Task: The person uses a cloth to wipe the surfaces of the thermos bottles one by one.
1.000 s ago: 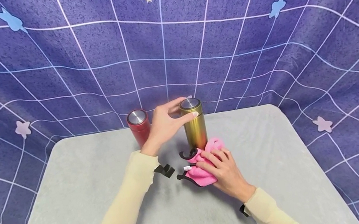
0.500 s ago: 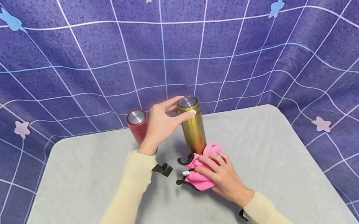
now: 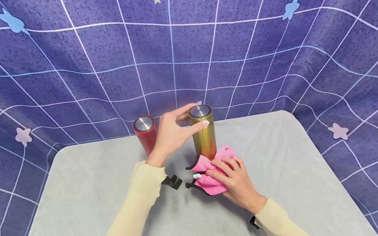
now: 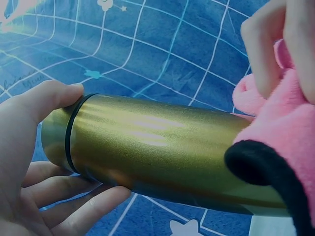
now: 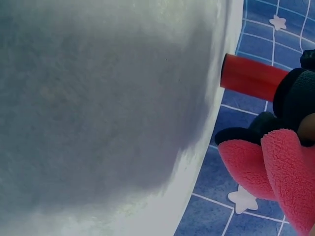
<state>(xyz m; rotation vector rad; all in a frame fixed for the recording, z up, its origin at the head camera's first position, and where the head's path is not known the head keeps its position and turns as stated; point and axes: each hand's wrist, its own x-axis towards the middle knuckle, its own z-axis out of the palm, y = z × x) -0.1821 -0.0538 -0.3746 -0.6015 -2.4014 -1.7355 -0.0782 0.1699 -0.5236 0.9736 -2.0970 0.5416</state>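
A gold thermos flask with a steel-topped lid stands roughly upright above the middle of the table. My left hand grips it just below the lid, thumb on the near side and fingers around the back. Against its lower end, my right hand holds a bunched pink cloth with black edging and a small white tag. The left wrist view shows the cloth covering part of the gold flask. The flask's base is hidden behind cloth and fingers.
A red thermos flask stands left of the gold one, partly behind my left hand. Both rest over a grey cloth-covered table. A purple gridded curtain hangs close behind the table's back edge. Dark straps hang from both wrists.
My right hand and the cloth have moved slightly toward me, then back up along the gold flask. The flask has tilted a little and returned; the left hand keeps its grip.
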